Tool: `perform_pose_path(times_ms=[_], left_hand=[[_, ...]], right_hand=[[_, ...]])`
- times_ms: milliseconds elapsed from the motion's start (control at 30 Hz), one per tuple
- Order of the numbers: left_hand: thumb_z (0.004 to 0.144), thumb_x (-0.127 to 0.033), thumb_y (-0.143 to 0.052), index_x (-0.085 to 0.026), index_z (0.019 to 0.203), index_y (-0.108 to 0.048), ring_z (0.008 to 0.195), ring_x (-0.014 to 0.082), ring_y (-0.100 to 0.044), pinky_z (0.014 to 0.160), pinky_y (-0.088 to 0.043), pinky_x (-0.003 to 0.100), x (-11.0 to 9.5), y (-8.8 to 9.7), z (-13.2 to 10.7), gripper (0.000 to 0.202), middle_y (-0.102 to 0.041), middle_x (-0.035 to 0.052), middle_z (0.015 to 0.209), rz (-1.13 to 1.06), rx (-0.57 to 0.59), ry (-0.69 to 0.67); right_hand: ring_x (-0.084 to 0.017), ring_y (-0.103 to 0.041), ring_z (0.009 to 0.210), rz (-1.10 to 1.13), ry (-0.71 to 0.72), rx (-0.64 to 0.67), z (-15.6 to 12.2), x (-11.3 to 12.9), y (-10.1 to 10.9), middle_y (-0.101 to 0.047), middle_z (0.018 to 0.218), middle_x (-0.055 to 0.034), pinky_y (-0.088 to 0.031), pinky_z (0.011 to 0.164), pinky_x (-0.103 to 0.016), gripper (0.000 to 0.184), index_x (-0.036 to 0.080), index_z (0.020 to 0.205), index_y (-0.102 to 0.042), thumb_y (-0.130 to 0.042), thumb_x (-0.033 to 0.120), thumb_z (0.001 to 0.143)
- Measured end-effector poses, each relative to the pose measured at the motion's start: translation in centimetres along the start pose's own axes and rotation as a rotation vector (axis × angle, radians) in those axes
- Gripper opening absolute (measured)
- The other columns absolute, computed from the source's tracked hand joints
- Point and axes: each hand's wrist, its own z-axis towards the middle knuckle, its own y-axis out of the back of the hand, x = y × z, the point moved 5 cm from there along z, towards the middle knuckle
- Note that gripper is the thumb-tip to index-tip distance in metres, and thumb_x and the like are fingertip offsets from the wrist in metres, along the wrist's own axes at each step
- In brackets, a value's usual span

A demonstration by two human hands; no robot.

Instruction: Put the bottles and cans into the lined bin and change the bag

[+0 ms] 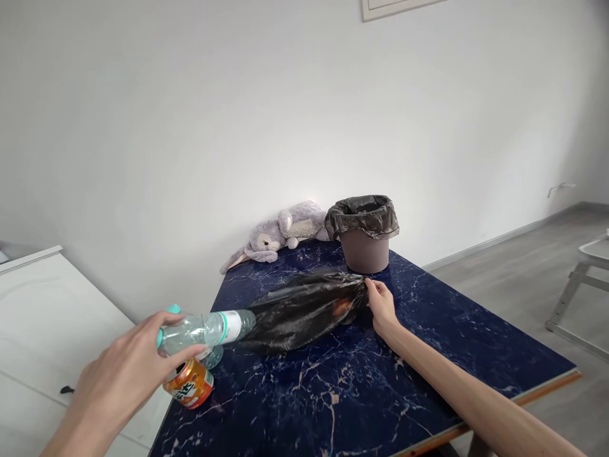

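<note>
My left hand (126,355) is closed around the capped end of a clear plastic bottle (204,330) with a white label and a teal band. The bottle lies nearly level, its base against the mouth side of a black plastic bag (299,311); whether it is inside the bag I cannot tell. My right hand (380,304) pinches the gathered right end of the bag. Something orange-brown shows faintly through the film there. Below the left hand stands an orange can (190,383), with a second clear bottle (212,357) partly hidden behind it.
A brown bin (365,251) with a black liner stands at the table's back. Left of it a grey plush rabbit (276,236) lies against the wall. The dark blue marbled table (304,412) has a wooden edge. White cabinet (71,317) at left; a white chair (571,292) at right.
</note>
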Motion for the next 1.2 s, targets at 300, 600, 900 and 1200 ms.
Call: perform_pose_path(times_ms=[300, 600, 900, 1200], left_hand=[[0.093, -0.061, -0.059, -0.023, 0.128, -0.063, 0.106, 0.0338, -0.070, 0.076, -0.047, 0.035, -1.4, 0.3, 1.2, 0.052, -0.075, 0.0085, 0.124, 0.030, 0.020, -0.046], [0.075, -0.050, -0.073, -0.023, 0.112, -0.068, 0.108, 0.0389, -0.071, 0.071, -0.044, 0.037, -4.4, -3.6, 6.4, 0.046, -0.075, 0.0151, 0.121, 0.188, 0.252, -0.252], [0.078, -0.051, -0.070, -0.020, 0.138, -0.059, 0.105, 0.0390, -0.072, 0.078, -0.052, 0.044, -4.6, -4.4, 7.1, 0.069, -0.061, 0.0196, 0.139, 0.204, 0.186, -0.314], [0.109, -0.051, -0.034, -0.025, 0.127, -0.068, 0.105, 0.0280, -0.072, 0.093, -0.058, 0.042, -12.6, -3.4, -0.3, 0.046, -0.067, 0.0100, 0.132, -0.273, -0.023, -0.676]], right_hand=[[-0.024, -0.061, 0.086, 0.011, 0.030, -0.093, 0.3, -0.1, 0.1, -0.068, 0.088, -0.0043, -0.050, 0.076, -0.034, 0.044, 0.022, 0.091, -0.064, -0.069, 0.062, 0.075], [-0.024, -0.060, 0.084, 0.009, 0.040, -0.047, -0.3, 0.3, -0.4, -0.067, 0.080, -0.0024, -0.049, 0.073, -0.033, 0.044, 0.022, 0.085, -0.065, -0.070, 0.064, 0.072], [-0.022, -0.055, 0.081, 0.030, 0.042, 0.042, -0.8, 0.9, -1.0, -0.063, 0.077, 0.0001, -0.044, 0.072, -0.032, 0.042, 0.024, 0.082, -0.065, -0.074, 0.063, 0.073], [-0.017, -0.045, 0.070, 0.095, 0.004, 0.238, -2.1, 1.9, -2.0, -0.056, 0.070, 0.0033, -0.033, 0.064, -0.030, 0.030, 0.023, 0.071, -0.064, -0.077, 0.050, 0.078]])
